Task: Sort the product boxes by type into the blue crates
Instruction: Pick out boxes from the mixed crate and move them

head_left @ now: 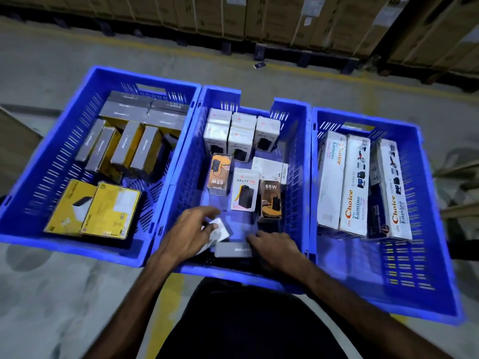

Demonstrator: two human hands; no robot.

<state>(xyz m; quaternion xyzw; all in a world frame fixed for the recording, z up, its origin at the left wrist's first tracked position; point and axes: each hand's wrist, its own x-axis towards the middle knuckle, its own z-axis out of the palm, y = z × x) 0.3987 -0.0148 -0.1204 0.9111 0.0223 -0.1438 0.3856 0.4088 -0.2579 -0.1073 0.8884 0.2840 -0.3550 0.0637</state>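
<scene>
Three blue crates stand side by side. The left crate [31,198] holds grey-and-yellow boxes [134,149] and two flat yellow boxes [111,211]. The middle crate [298,156] holds white Halley boxes [245,189] and brown 65W boxes [270,200]. The right crate [425,203] holds long white Choice boxes [353,187]. Both hands are inside the middle crate near its front wall. My left hand [186,234] pinches a small white box [220,230]. My right hand [277,248] rests with curled fingers on the right end of a flat grey box [232,250].
The crates sit on a grey concrete floor with yellow line markings. Stacked cardboard cartons on pallets [259,19] line the far side. A small dark item [259,65] lies on the floor behind the crates. Wooden pallet slats [461,172] show at the right edge.
</scene>
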